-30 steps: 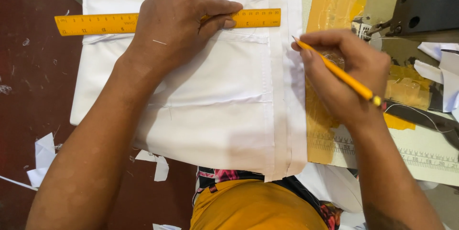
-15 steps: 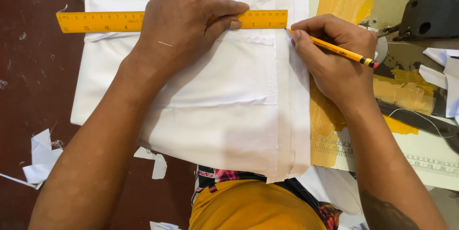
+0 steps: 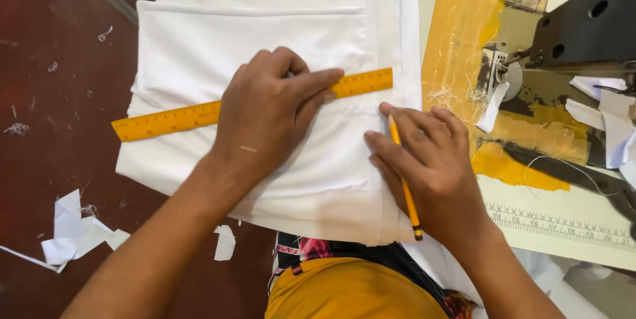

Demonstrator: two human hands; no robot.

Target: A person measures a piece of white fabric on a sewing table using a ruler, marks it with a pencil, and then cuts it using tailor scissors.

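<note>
A folded white cloth (image 3: 265, 47) lies across the edge of a sewing table. An orange-yellow ruler (image 3: 172, 119) rests slanted on it, and my left hand (image 3: 275, 117) presses flat on the ruler's middle. My right hand (image 3: 430, 160) holds a yellow pencil (image 3: 403, 180) with its tip at the cloth just below the ruler's right end; the pencil's dark end points toward me.
A dark sewing machine head (image 3: 583, 24) stands at the right over a yellow-taped bed (image 3: 464, 34). A printed measuring scale (image 3: 563, 226) runs along the table's front. White paper scraps (image 3: 73, 233) lie on the dark red floor at the left.
The ruler and my left hand have slid lower on the cloth and tilted. My right hand turned the pencil so it points up toward the ruler's right end.
</note>
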